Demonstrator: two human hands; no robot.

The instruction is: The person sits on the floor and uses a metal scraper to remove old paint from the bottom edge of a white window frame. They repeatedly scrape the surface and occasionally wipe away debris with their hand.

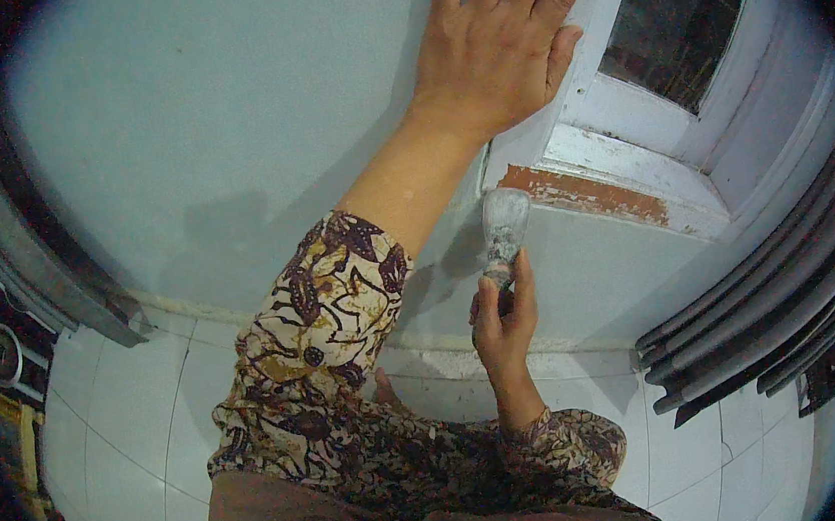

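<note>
My left hand (491, 42) is spread flat, fingers apart, over the grey-green wall (222, 113) and the edge of the white window frame (563, 126). Lower down, my right hand (506, 320) grips a paint scraper (506, 218), its broad blade pointing up and coated with whitish residue. The blade tip lies at the left end of the sill's front edge (592, 195); whether it touches is unclear. Along that edge, a reddish-brown strip shows between flaked remains of white paint. Dark glass (666, 25) fills the window above.
Stacked grey corrugated sheets (759, 288) stand at the right. On the left are a long grey panel (61, 242) and a dark object with round rings (2, 352). White floor tiles (129, 394) meet the wall below; part of a bare foot (385, 388) shows beneath my sleeve.
</note>
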